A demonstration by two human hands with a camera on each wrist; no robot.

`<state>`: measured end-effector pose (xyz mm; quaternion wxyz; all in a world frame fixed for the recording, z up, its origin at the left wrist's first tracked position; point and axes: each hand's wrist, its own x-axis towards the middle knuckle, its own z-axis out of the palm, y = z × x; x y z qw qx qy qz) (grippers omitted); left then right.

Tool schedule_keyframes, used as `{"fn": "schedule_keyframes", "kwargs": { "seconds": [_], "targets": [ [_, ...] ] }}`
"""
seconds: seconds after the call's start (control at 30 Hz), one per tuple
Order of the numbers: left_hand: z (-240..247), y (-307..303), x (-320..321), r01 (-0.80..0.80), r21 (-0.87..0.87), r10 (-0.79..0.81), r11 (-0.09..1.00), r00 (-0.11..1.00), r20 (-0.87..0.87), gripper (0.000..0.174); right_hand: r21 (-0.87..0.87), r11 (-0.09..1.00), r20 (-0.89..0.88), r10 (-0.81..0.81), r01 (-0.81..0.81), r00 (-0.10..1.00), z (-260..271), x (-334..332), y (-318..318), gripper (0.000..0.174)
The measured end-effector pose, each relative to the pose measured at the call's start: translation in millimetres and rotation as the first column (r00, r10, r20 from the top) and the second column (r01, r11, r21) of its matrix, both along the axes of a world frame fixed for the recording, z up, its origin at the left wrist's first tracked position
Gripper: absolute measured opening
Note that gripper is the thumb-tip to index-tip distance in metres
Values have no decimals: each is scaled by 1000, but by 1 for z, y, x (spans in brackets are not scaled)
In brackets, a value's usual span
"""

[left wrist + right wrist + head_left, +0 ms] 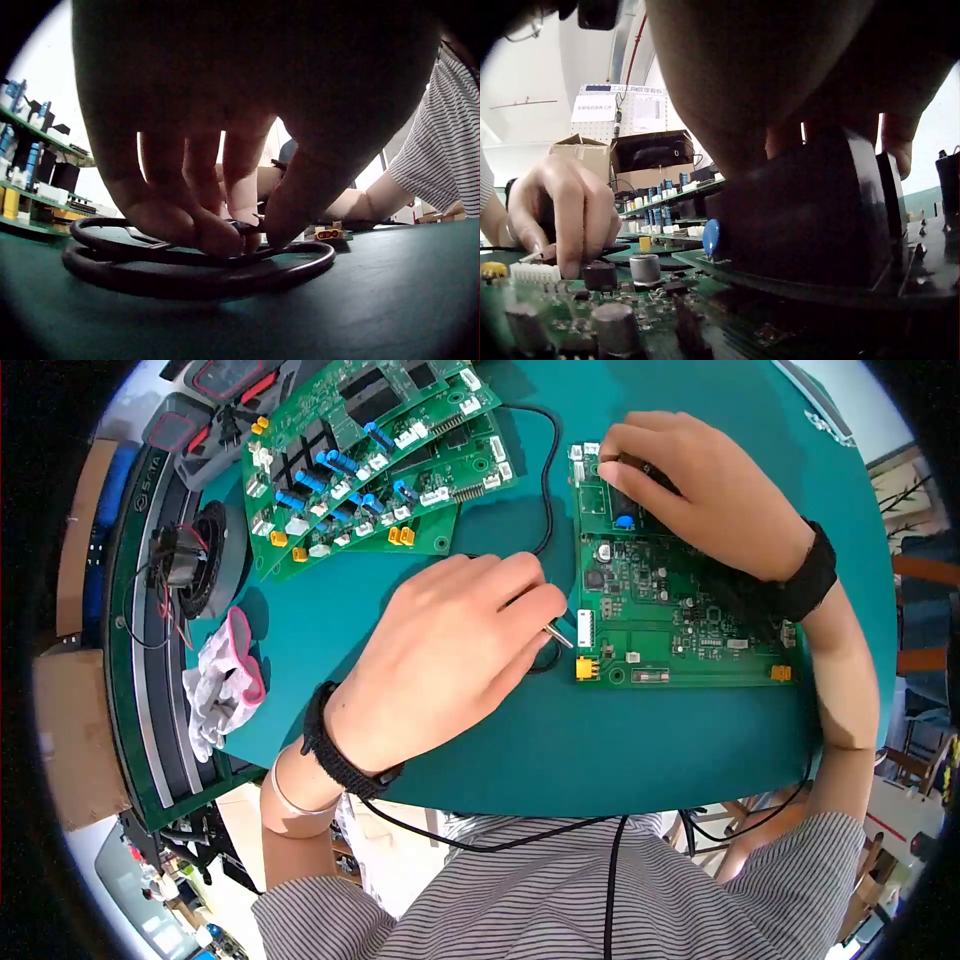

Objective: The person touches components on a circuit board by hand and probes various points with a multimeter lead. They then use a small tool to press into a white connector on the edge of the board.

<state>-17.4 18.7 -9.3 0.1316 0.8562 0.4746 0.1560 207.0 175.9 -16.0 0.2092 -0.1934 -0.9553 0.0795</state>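
A large green circuit board (650,650) lies on the table, a smaller section with tall black blocks (802,217) standing at its far end. My right hand (690,485) grips one of these blocks from above, thumb on the near side and fingers over the top. Beside the board's left edge, my left hand (460,630) pinches a slim, metal-tipped tool (558,635); its kind is mostly hidden by the fingers. The tip points at the white connector (585,628), just above a yellow connector (587,668). Black cable (202,281) loops under the left hand.
Several more green boards (350,470) lie stacked at the back left. A white and pink glove (225,685) rests at the left edge, near a dark spool (215,560). Black cable (548,470) runs between the stack and the large board.
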Motion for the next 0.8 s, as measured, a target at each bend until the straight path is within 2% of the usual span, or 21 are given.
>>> {"fn": "schedule_keyframes", "kwargs": {
  "seconds": [0.2,0.3,0.37,0.4,0.47,0.5,0.57,0.6,0.67,0.8],
  "targets": [
    [2,0,-1,-22,22,21,1000,998,54,21,26,1000,1,-5,4,1000,1,0,-2,27],
    [2,-2,-2,-73,-70,80,995,993,93,20,8,1000,10,-11,11,1000,3,-1,-4,27],
    [4,-1,-3,-83,-118,106,990,973,203,19,1,1000,13,-15,15,1000,3,-1,-3,27],
    [4,-2,-2,-83,-116,105,990,973,203,19,5,1000,12,-15,15,1000,1,0,-3,27],
    [4,-2,0,-170,-203,240,964,886,397,17,9,1000,10,-13,13,1000,2,0,-2,27],
    [4,-2,0,-171,-202,240,964,886,397,17,10,1000,8,-18,18,1000,2,0,-3,26],
    [4,1,-2,-170,-53,177,984,905,387,15,12,1000,6,-22,22,1000,3,-1,-4,26],
    [5,3,-3,-170,-52,177,984,905,387,15,3,1000,-1,-24,24,1000,2,-1,-4,26],
    [10,7,-5,-56,183,19,982,980,198,13,-5,1000,-7,-26,26,1000,1,0,-4,26],
    [1,3,-3,-67,57,55,996,981,187,14,4,1000,4,-21,21,1000,3,-1,-4,26]
  ]
}}
